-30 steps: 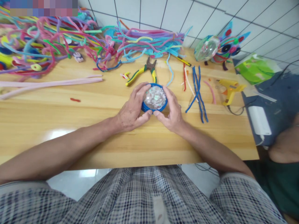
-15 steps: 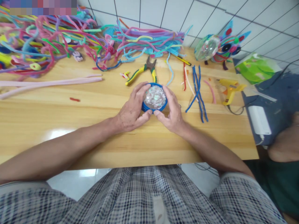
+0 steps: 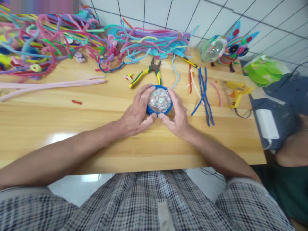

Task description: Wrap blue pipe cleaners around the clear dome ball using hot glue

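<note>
Between my two hands is a round, clear shiny ball (image 3: pixel 160 100) with crinkled iridescent filling, ringed by a blue pipe-cleaner band (image 3: pixel 150 112). My left hand (image 3: pixel 137 114) is closed around its left side, the thumb at the near edge. On the other side my right hand (image 3: pixel 178 115) grips it, fingers along the rim, both thumbs nearly meeting in front. The underside of the ball is hidden. Just beyond it lie pliers (image 3: pixel 154 68) with yellow-green handles, jaws apart. Blue pipe cleaners (image 3: pixel 204 96) lie crossed to the right of my right hand.
A glue gun (image 3: pixel 237 93) lies at the right, near a white adapter box (image 3: pixel 267 123). A decorated figure (image 3: pixel 231 48) stands at the back right. Pipe cleaners (image 3: pixel 154 41) are heaped along the back and left. A seated person's arm (image 3: pixel 293 144) shows at the right edge.
</note>
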Motion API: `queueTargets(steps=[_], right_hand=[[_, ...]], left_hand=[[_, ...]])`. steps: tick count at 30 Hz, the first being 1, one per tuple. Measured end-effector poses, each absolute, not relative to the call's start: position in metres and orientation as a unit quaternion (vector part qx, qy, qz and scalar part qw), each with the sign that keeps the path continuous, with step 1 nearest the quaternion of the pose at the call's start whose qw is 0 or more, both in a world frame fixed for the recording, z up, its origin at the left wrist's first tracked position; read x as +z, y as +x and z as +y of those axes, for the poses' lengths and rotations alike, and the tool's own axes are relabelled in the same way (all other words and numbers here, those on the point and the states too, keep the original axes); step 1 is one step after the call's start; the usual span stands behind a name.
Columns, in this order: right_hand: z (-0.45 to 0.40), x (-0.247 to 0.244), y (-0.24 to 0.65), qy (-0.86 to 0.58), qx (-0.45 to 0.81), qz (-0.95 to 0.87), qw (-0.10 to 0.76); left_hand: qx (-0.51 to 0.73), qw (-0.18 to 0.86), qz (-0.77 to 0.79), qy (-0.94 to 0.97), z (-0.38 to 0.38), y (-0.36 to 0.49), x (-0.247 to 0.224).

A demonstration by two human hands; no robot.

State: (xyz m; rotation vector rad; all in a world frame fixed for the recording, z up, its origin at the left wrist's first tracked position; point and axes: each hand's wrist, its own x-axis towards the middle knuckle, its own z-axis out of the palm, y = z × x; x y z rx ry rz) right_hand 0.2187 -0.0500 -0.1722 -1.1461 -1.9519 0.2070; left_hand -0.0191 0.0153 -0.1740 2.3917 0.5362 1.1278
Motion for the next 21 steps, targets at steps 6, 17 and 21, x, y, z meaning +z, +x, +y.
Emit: queueTargets(steps=[6,17,21], right_hand=[[-0.0484,-0.1708,0.2218,-0.437,0.093,-0.787,0.426],[-0.0474,-0.1715,0.2239,-0.432,0.085,-0.795,0.417],[-0.0473,-0.1720,0.2241,-0.434,0.089,-0.793,0.418]], left_hand=[[0.414,0.224,0.194,0.861,0.0158,-0.0193,-0.1750],[0.408,0.214,0.200,0.865,0.0157,-0.0196,-0.1737],[0.405,0.220,0.200,0.865,0.0160,-0.0197,-0.1734]])
